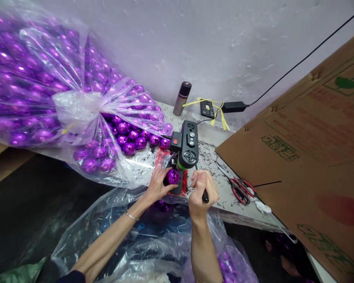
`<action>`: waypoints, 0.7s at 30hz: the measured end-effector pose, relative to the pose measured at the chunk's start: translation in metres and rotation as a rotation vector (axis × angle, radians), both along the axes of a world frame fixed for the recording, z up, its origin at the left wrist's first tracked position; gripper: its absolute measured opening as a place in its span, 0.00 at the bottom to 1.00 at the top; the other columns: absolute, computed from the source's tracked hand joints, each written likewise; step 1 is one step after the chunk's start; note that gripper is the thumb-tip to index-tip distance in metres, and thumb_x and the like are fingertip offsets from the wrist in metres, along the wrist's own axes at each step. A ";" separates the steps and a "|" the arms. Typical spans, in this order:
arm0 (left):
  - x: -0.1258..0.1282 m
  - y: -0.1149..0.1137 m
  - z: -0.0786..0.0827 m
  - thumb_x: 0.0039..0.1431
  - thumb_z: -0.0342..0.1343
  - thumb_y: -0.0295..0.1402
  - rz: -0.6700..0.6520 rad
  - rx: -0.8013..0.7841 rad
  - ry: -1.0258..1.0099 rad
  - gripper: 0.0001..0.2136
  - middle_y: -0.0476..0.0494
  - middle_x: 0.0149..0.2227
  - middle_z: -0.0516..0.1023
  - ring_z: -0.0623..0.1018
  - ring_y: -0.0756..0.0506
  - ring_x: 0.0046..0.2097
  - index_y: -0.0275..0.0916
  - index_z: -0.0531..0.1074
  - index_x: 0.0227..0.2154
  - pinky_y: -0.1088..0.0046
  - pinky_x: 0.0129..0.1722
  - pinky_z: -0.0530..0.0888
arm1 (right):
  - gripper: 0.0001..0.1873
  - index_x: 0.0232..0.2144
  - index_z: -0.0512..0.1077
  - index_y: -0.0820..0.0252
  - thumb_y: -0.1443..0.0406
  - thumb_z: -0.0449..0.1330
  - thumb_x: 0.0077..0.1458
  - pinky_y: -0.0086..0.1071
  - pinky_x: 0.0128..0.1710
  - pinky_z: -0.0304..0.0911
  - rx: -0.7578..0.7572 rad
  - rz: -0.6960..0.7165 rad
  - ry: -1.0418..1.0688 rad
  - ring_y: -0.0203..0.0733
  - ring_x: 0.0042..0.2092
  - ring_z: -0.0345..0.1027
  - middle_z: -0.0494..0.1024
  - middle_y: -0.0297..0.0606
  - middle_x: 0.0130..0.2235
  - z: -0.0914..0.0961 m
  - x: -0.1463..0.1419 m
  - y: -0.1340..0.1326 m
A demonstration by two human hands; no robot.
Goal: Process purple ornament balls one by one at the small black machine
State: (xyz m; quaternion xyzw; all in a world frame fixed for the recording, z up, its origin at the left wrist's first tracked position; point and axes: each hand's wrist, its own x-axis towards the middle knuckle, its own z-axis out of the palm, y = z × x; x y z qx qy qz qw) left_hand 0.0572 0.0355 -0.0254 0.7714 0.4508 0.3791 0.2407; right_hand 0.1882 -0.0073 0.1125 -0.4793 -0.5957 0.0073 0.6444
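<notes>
My left hand [158,184] holds a shiny purple faceted ball [173,176] under the head of a small black and green machine [187,146] on the table. Its fingers curl round the ball's left side. My right hand [202,190] is closed in a fist on the machine's black lever handle [205,195], just right of the ball. A bracelet sits on my left wrist.
Big clear bags of purple balls [47,90] fill the left. Another clear bag [153,239] with a few balls lies below my arms. Red-handled scissors [241,188], a spray can [182,98], a power adapter [234,106] and a large cardboard sheet [312,157] lie right.
</notes>
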 end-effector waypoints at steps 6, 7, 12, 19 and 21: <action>-0.039 -0.065 -0.008 0.61 0.65 0.35 -0.316 0.150 0.255 0.34 0.30 0.62 0.73 0.76 0.34 0.60 0.43 0.61 0.68 0.53 0.57 0.73 | 0.18 0.24 0.63 0.56 0.70 0.49 0.68 0.33 0.31 0.60 0.001 0.006 -0.031 0.36 0.31 0.66 0.67 0.32 0.26 -0.019 0.001 -0.004; -0.045 -0.068 -0.008 0.58 0.67 0.39 -0.345 0.153 0.284 0.37 0.30 0.62 0.73 0.75 0.33 0.61 0.44 0.61 0.68 0.53 0.58 0.73 | 0.18 0.24 0.63 0.56 0.71 0.49 0.68 0.33 0.31 0.60 0.000 0.009 -0.033 0.36 0.31 0.66 0.67 0.32 0.26 -0.021 0.001 -0.004; -0.069 -0.019 0.010 0.62 0.59 0.54 -0.082 0.193 0.186 0.33 0.31 0.61 0.75 0.74 0.33 0.61 0.42 0.65 0.65 0.52 0.61 0.70 | 0.17 0.24 0.64 0.56 0.72 0.49 0.67 0.33 0.30 0.59 0.030 0.022 -0.054 0.36 0.31 0.66 0.69 0.33 0.27 -0.024 0.002 -0.004; -0.078 0.111 0.056 0.71 0.49 0.43 0.599 -0.003 0.387 0.23 0.21 0.54 0.78 0.75 0.27 0.56 0.29 0.72 0.57 0.47 0.57 0.68 | 0.18 0.24 0.63 0.56 0.72 0.49 0.67 0.33 0.30 0.59 0.046 0.018 -0.052 0.37 0.31 0.67 0.68 0.33 0.26 -0.026 0.002 -0.002; -0.075 0.128 0.068 0.69 0.52 0.44 0.564 -0.115 0.555 0.23 0.21 0.48 0.81 0.76 0.26 0.54 0.28 0.74 0.52 0.48 0.56 0.69 | 0.18 0.24 0.63 0.56 0.72 0.49 0.66 0.33 0.31 0.59 0.047 0.018 -0.058 0.37 0.31 0.67 0.68 0.33 0.27 -0.026 0.002 -0.002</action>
